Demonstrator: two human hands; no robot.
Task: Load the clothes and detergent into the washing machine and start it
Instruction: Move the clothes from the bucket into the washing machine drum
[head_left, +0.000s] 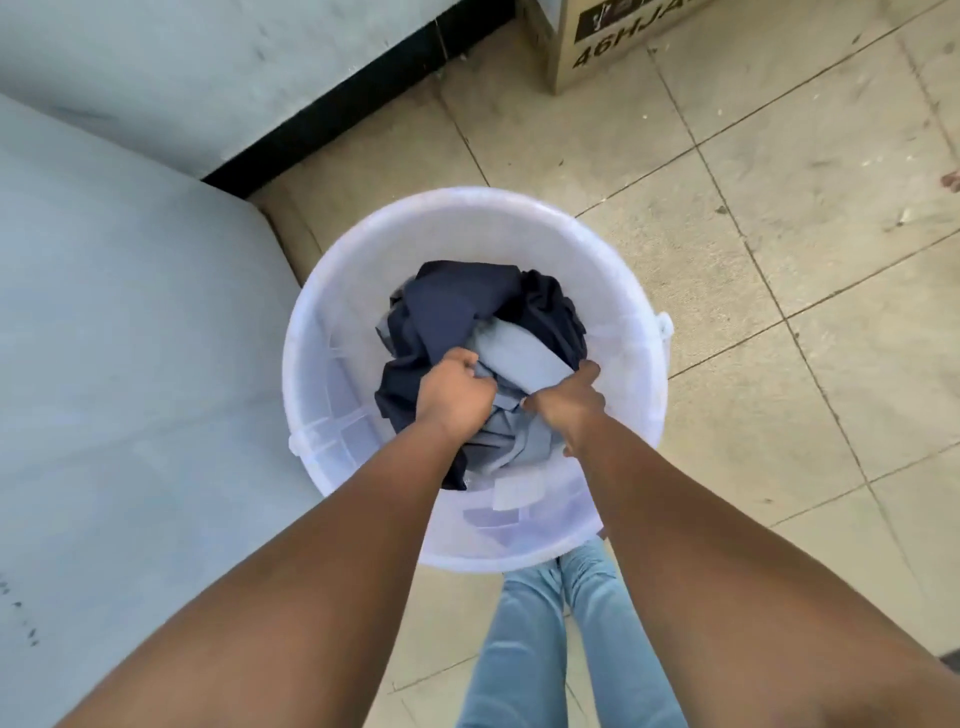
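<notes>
from the head view, both arms reach down into a white translucent bucket standing on the tiled floor. the clothes sit bunched at the bottom of it, dark navy pieces wrapped round a paler grey-blue one. the left hand has its fingers curled into the cloth at the near left of the pile, gripping it. the right hand is clamped on the fabric too, at the near right, fingers dug in by the bucket's inner wall. the two hands are close together, with a fold of grey cloth between them.

edges now: the bucket's left rim comes just beside a big pale blue-grey surface that fills the left of the scene. a pale wall with a black base strip runs along the far side. to the right and far right the floor lies open, tile after tile. the person's legs in light blue jeans stand just near of the bucket.

writing: a cardboard box at the far edge shows "46hja", cut off by the frame.
</notes>
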